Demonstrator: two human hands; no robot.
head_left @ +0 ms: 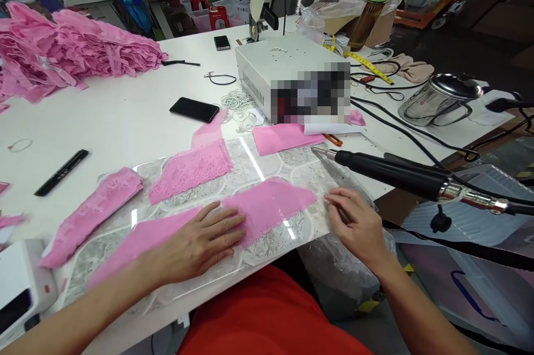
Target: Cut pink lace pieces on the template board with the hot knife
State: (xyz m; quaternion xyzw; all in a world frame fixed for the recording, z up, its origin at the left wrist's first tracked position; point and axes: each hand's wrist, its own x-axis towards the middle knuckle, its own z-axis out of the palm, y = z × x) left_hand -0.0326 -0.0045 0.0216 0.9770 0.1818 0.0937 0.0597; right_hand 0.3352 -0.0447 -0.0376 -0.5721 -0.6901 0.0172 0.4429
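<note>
My left hand (204, 241) lies flat, fingers stretched, on a sheer pink fabric piece (271, 205) with a scalloped edge. That piece rests on a glossy, marble-patterned board (292, 168), and more pink fabric (146, 238) extends under my wrist. My right hand (356, 227) is at the board's right edge, just off the fabric, with curled fingers drawn together; anything between them is too small to make out. Above it a black pen-like tool (387, 171) with a metal tip points left. Behind my left hand are a pink lace piece (192, 168) and a folded lace strip (94, 216).
A grey metal box (292, 60) stands at the back, its front blurred. Near it lie a phone (194, 109) and a pink sheet (279, 138). A marker (61, 172), a fabric pile (75, 49) and a white device (25, 288) are leftward. Cables and a glass pot (438, 102) sit right.
</note>
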